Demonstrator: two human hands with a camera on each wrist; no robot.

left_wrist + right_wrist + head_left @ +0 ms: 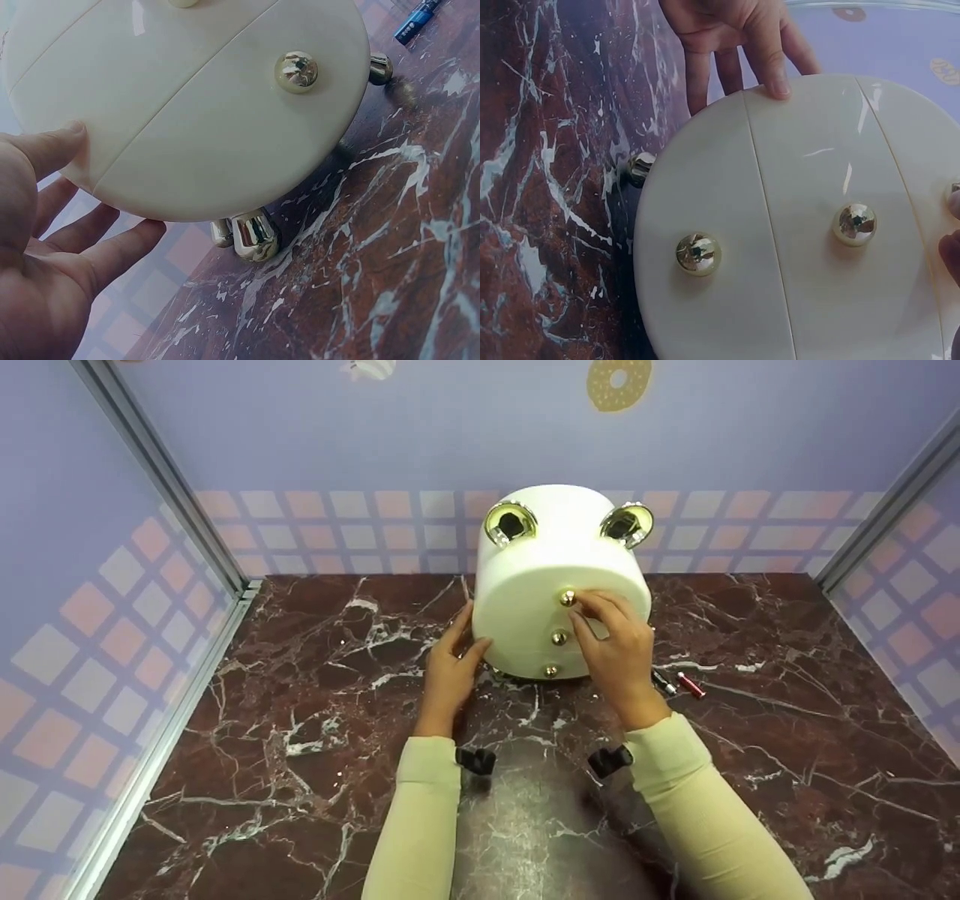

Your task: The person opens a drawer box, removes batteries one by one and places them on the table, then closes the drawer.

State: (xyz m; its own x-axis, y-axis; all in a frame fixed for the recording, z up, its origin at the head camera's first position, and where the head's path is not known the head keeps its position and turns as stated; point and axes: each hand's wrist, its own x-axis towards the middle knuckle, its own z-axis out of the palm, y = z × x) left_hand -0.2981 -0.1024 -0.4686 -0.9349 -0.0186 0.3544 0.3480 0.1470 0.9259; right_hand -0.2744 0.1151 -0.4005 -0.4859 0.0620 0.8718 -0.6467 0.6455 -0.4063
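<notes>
A white rounded box [517,615] with gold feet stands on the table. Seams cross its front, dividing it into three bands with one gold knob in each: a top knob [568,598], a middle knob [855,224] and a bottom knob [697,253]. With thumb and fingers, my right hand [619,649] pinches the top knob. My left hand [450,667] rests at the box's left edge, its thumb pressing the front face and its fingers extended along the side. Two gold-rimmed round pieces [511,523] stick up from the top of the box.
Right of the box, a small red cylinder [691,685] and a dark cylinder [664,682] lie on the dark red marbled table [330,810]. Behind stands a lilac wall [375,442] with a band of painted tiles. Side panels meet the table at left and right.
</notes>
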